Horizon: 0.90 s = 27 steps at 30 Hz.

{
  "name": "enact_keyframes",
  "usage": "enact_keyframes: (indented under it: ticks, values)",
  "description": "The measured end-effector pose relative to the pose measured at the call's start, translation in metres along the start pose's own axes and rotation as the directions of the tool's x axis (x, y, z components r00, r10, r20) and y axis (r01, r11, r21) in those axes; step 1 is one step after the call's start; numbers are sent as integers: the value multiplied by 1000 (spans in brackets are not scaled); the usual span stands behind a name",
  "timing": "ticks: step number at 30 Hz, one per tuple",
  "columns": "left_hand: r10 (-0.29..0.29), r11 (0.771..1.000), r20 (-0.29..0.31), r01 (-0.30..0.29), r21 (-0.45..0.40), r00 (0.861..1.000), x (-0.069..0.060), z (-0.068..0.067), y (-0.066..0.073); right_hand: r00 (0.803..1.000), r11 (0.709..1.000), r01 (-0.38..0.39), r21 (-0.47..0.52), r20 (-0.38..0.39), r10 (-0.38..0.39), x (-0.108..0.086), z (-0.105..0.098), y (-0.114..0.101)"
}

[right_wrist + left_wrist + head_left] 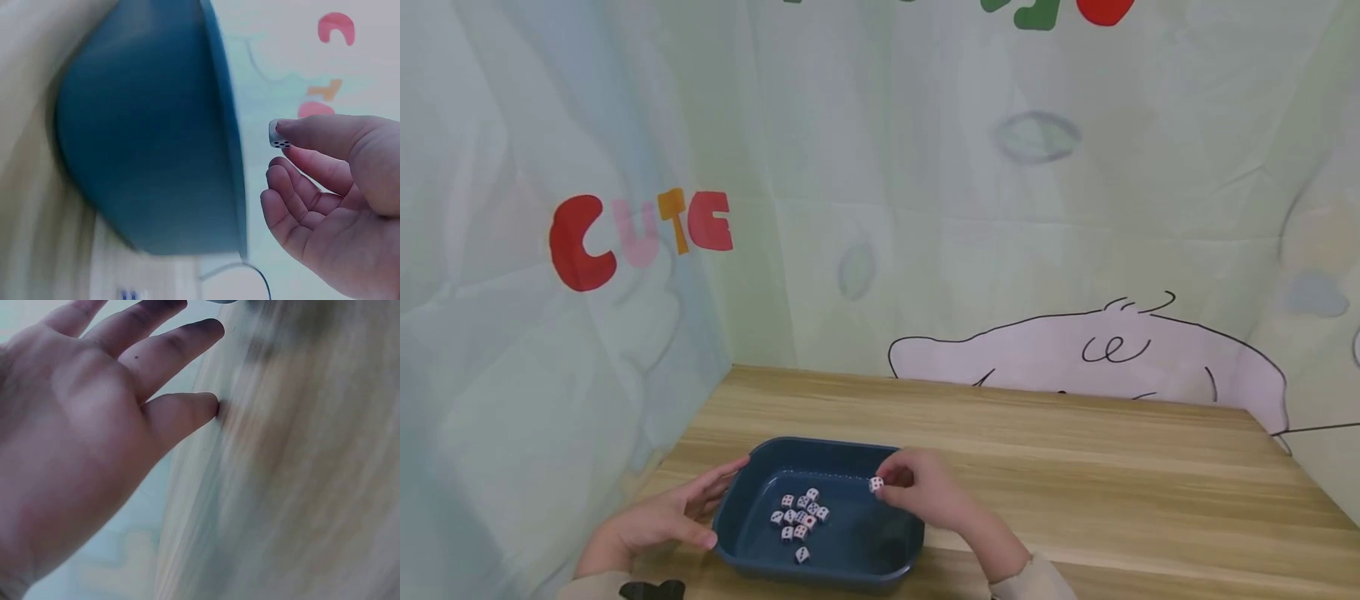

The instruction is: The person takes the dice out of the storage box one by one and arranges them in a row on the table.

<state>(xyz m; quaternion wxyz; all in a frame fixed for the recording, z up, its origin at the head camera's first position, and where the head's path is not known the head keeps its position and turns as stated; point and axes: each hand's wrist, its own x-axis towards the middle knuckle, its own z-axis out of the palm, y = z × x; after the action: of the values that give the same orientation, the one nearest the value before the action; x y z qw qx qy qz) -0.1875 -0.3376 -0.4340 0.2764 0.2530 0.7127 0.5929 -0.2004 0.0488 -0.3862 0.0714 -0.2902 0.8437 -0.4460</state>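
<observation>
A dark blue tray [880, 567] with rounded corners stands on the table, and several white dice [801, 517] lie grouped in its left half. One die [802, 554] sits apart, nearer the front wall. My right hand [925, 487] pinches a single die [279, 134] between thumb and fingertip, over the tray's right side; its other fingers are loosely curled. At the tray's left wall is my left hand [662, 517], fingers spread and fairly straight, fingertips at the rim. The left wrist view shows that hand [81, 412] holding nothing, its palm visible.
The wooden table [1075, 475] extends to the right and behind the tray. Printed cloth [925, 208] hangs along the back and left. Low in the right wrist view is a small blurred blue-and-white thing [132, 294]. A black item [652, 591] shows at the left sleeve.
</observation>
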Motion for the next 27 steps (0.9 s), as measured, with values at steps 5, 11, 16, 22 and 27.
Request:
enact_keyframes:
  ticks: [5,11,16,22,27]
  values:
    - [12,1000,-4,-12,-9,1000,0,0,-1,999,999,-2,-42,-43,1,-13,-21,7]
    - [36,999,2,-36,-8,999,0,0,-2,995,997,-48,-57,-89,43,-31,-38,17]
    - [31,1000,3,-31,-2,1000,1,2,0,990,994,-106,-25,-97,103,-46,-46,30]
    - [28,1000,-3,-28,9,1000,1,2,1,984,987,-155,-32,-93,151,-59,-46,45]
    - [39,999,-3,-39,13,999,0,1,0,970,976,-216,-37,-123,210,-63,-44,55]
